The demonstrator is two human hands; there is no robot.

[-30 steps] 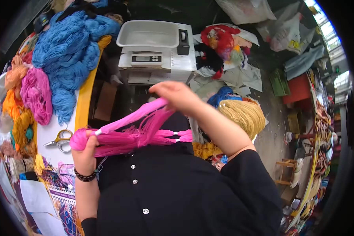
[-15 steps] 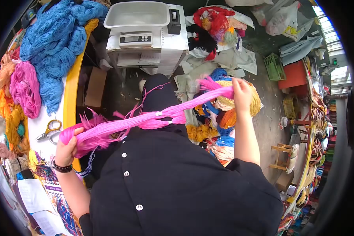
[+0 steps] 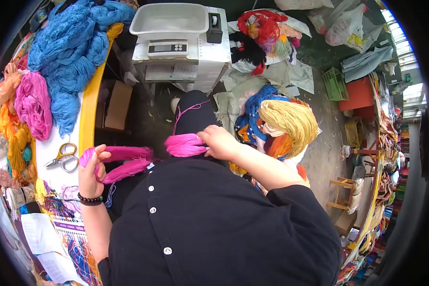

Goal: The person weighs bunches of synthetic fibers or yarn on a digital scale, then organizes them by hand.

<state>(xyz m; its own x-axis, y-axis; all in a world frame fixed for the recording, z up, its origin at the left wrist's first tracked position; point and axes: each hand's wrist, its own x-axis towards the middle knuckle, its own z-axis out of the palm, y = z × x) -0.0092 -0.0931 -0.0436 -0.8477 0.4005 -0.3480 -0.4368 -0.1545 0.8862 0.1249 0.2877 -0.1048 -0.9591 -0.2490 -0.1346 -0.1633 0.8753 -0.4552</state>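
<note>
Yarn crowds this workshop on every side: a white table with a yellow edge [image 3: 86, 114] runs along your left, piled with blue yarn [image 3: 66, 52] and a magenta hank [image 3: 32, 107], with scissors [image 3: 62, 157] lying on its bare part. Ahead stands a weighing scale [image 3: 176, 47] with a pale tray, and a yellow skein [image 3: 288, 119] sits on the floor heap to your right. Your left hand [image 3: 91, 174] is raised beside the table edge, wrist bent and fingers curled shut around one end of the pink yarn [image 3: 124, 162], which loops out toward your chest. Your right hand [image 3: 220, 143] is drawn in close to your body, forearm folded across, fingers closed on the other bunched part of the same yarn. Your black shirt [image 3: 214, 224] fills the lower view and hides how the two pink parts join; the right fingertips are buried in the strands.
</note>
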